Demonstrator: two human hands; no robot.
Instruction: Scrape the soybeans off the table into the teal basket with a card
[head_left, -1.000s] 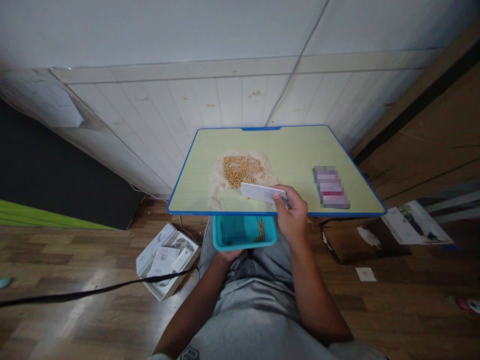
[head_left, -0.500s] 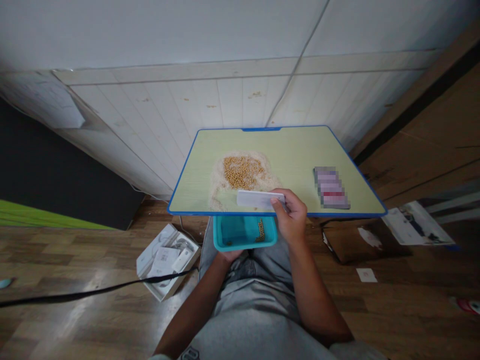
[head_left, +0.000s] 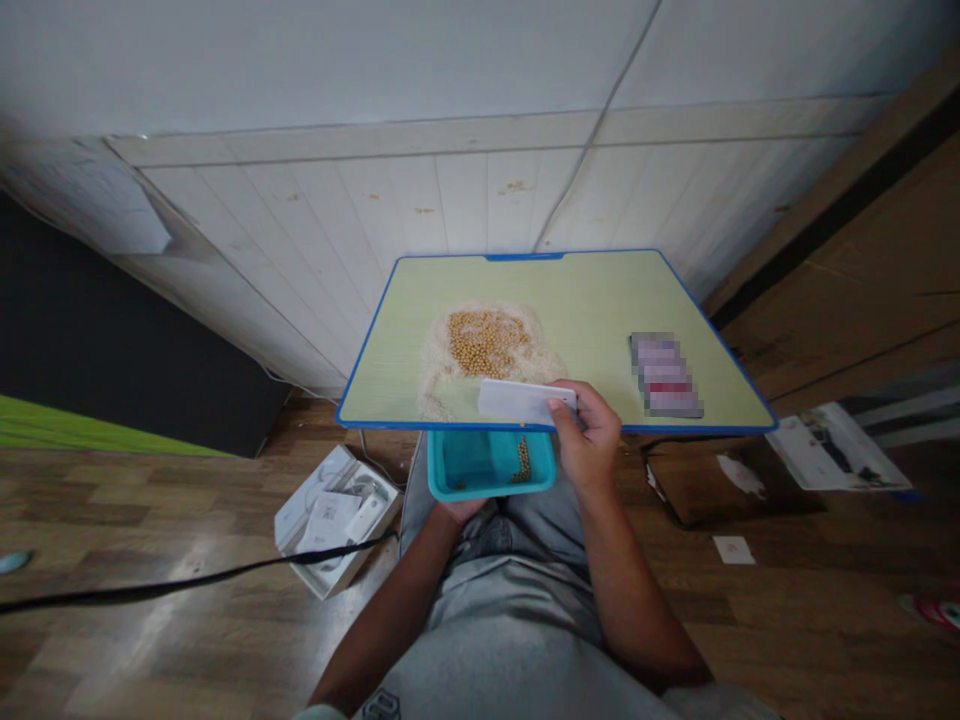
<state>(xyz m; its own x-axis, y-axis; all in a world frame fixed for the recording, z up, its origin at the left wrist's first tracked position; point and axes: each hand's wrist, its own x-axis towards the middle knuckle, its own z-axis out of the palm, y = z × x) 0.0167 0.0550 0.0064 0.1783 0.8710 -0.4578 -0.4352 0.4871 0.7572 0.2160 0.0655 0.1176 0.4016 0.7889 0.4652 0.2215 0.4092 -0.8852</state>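
Observation:
My right hand [head_left: 589, 435] pinches a flat white rectangular piece [head_left: 517, 400], thumb on its face, over the front edge of the green-topped table [head_left: 600, 300]. Behind it lies a heap of yellow soybeans [head_left: 480, 345], ringed by pale grains that look like rice [head_left: 435, 365]. A bean or two sits at the table's edge below the white piece. Just under that edge, my left hand [head_left: 465, 508] supports a teal plastic tub [head_left: 487, 495] from beneath, its fingers mostly hidden. Some soybeans rest in the tub's right side.
A phone with a blurred screen [head_left: 666, 375] lies on the table's right part. On the floor at left stands an open white box [head_left: 337, 525] with a cable and papers inside, crossed by a black strap [head_left: 225, 578]. A brown box [head_left: 720, 490] stands at right.
My right hand has shifted slightly to the right with the white piece. A bean now shows at the table's front edge. The tub has stayed nearly where it was.

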